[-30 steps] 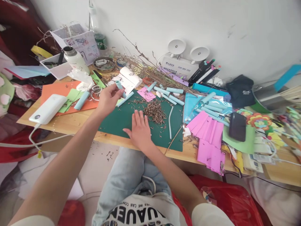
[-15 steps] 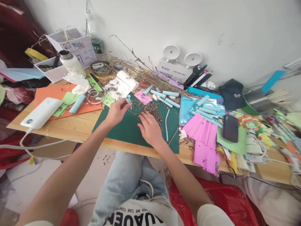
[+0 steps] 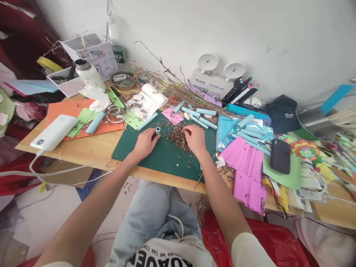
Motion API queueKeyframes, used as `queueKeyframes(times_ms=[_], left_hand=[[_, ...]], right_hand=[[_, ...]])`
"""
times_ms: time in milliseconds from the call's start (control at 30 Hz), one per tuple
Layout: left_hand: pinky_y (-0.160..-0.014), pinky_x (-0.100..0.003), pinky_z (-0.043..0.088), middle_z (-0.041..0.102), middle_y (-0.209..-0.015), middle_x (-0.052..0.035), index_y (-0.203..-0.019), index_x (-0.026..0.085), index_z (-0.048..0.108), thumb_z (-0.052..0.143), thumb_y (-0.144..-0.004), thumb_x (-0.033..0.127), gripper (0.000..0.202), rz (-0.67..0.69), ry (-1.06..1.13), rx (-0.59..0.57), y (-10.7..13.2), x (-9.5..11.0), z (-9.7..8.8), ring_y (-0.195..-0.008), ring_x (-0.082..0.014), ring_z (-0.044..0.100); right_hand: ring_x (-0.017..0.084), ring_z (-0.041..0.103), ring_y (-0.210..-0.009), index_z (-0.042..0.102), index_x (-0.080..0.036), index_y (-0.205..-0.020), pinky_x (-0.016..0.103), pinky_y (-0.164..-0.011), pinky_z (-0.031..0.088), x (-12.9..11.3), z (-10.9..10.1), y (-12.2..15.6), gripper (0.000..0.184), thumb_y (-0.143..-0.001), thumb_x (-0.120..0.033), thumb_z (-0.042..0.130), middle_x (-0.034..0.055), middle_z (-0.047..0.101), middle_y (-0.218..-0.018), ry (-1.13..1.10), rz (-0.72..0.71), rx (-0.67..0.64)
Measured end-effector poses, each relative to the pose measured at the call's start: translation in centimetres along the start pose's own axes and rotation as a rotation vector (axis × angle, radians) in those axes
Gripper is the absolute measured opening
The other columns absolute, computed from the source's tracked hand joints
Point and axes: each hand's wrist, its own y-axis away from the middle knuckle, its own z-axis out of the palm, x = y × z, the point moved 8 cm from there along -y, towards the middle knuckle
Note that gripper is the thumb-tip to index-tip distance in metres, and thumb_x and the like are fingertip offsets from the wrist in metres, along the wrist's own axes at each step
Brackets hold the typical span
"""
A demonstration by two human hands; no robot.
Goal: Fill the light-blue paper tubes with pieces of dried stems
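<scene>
My left hand point(image 3: 146, 142) is closed round a short light-blue paper tube point(image 3: 158, 130), holding it upright on the green cutting mat point(image 3: 155, 163) with its round top opening facing up. To its right lies a heap of dried brown plant bits point(image 3: 179, 138). My right hand point(image 3: 196, 139) reaches into the heap's right side, fingers curled and pinched together at the bits; how much they grip is hidden. A longer blue paper tube point(image 3: 147, 121) lies just beyond my left hand.
Several rolled blue tubes point(image 3: 205, 111) lie behind the heap, near dry twigs point(image 3: 178, 91). Pink crepe paper point(image 3: 249, 191) and a black phone-like device point(image 3: 280, 155) are on the right. A white power bank point(image 3: 54, 132), orange paper point(image 3: 57, 111) and an open bottle point(image 3: 90, 76) stand or lie left.
My left hand has lowered a little toward me with the tube now upright. My right hand has moved from the heap's near side to its right side, its spread fingers now pinched.
</scene>
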Motion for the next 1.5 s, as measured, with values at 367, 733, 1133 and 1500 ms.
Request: queueKeyframes(times_ms=[367, 733, 1133, 1500], left_hand=[[-0.070, -0.032, 0.047, 0.063, -0.080, -0.0041, -0.086, 0.020, 0.058, 0.060, -0.085, 0.034, 0.014, -0.086, 0.074, 0.008, 0.3, -0.6, 0.0, -0.072, -0.0192, 0.058], [-0.067, -0.030, 0.047, 0.071, -0.079, -0.0037, -0.084, 0.020, 0.065, 0.058, -0.086, 0.037, 0.019, -0.257, 0.127, 0.068, -0.2, -0.8, -0.8, -0.068, -0.0188, 0.062], [-0.072, -0.037, 0.049, 0.069, -0.090, -0.0137, -0.105, 0.016, 0.064, 0.058, -0.087, 0.027, 0.022, -0.139, -0.372, -0.090, -1.1, 0.7, -0.9, -0.084, -0.0305, 0.066], [-0.082, -0.032, 0.053, 0.076, -0.098, -0.0050, -0.101, 0.022, 0.074, 0.063, -0.088, 0.026, 0.017, 0.085, 0.364, -0.021, -4.5, 7.6, 3.5, -0.085, -0.0194, 0.069]], right_hand=[[0.017, 0.067, -0.070, 0.073, -0.019, -0.085, 0.032, -0.072, 0.056, 2.0, 0.0, 0.1, 0.014, -0.076, -0.027, 0.064, 0.0032, 0.074, -0.081, -0.362, 0.118, 0.062], [0.019, 0.069, -0.085, 0.075, -0.021, -0.093, 0.034, -0.080, 0.057, 0.7, -1.5, 1.1, 0.020, -0.084, -0.021, 0.057, 0.0054, 0.074, -0.098, -0.283, -0.041, 0.060], [0.019, 0.068, -0.078, 0.073, -0.020, -0.085, 0.033, -0.076, 0.057, 1.8, -1.6, 1.4, 0.013, -0.082, -0.030, 0.065, 0.0054, 0.074, -0.088, -0.386, 0.059, 0.196], [0.019, 0.069, -0.071, 0.071, -0.019, -0.083, 0.034, -0.072, 0.059, 3.0, -0.5, 1.2, 0.020, -0.070, -0.034, 0.073, 0.0036, 0.073, -0.078, -0.759, 0.231, 0.209]])
